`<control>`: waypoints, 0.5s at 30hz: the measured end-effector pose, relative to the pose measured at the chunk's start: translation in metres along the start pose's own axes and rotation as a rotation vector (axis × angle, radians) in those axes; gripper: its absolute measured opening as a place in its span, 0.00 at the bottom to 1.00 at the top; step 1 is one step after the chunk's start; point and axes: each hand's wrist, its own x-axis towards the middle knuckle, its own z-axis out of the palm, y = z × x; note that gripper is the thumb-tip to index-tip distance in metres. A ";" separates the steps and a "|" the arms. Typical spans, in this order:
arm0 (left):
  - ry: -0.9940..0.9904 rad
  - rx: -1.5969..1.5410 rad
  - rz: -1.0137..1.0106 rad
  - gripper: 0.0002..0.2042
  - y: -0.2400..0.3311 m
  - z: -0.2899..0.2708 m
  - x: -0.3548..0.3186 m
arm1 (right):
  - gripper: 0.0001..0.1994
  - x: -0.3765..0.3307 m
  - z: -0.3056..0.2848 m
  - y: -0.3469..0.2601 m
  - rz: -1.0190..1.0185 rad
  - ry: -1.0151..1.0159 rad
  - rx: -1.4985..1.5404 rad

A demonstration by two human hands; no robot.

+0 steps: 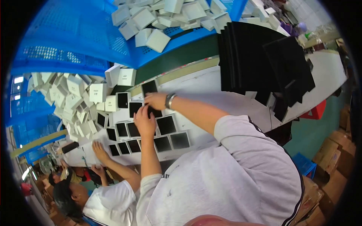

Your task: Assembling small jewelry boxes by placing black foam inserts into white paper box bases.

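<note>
Rows of open white boxes lie on the white table, each with a black pad inside, such as the filled box [166, 124] beside my left wrist. My left hand [144, 122] reaches up over the rows, its fingers apart and their tips at the edge of a black pad [154, 111]. From the right comes my right hand [155, 101], a metal band on its wrist. Its fingers are bent close together over the same pad, and its grip is partly hidden. Another black-filled box [149, 87] lies just beyond my right hand.
White boxes are heaped [69, 96] at the left, and more fill a blue crate [151, 51] at the back. Stacked black sheets [252, 56] stand at the right. A co-worker's hand [99, 151] rests near the table's left end. Cardboard cartons [324, 154] stand on the floor at the right.
</note>
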 end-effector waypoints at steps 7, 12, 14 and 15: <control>0.153 -0.544 -0.276 0.09 0.035 -0.006 -0.060 | 0.12 -0.171 -0.060 -0.071 0.203 0.503 0.353; -0.013 -0.645 -0.113 0.08 0.087 -0.005 -0.039 | 0.14 -0.390 -0.088 -0.058 0.785 0.730 -0.318; -0.062 -0.744 -0.028 0.07 0.116 0.009 -0.025 | 0.17 -0.442 -0.107 -0.049 1.038 0.816 -0.565; -0.113 -0.792 -0.012 0.07 0.139 0.009 -0.019 | 0.17 -0.447 -0.111 -0.045 1.032 0.814 -0.563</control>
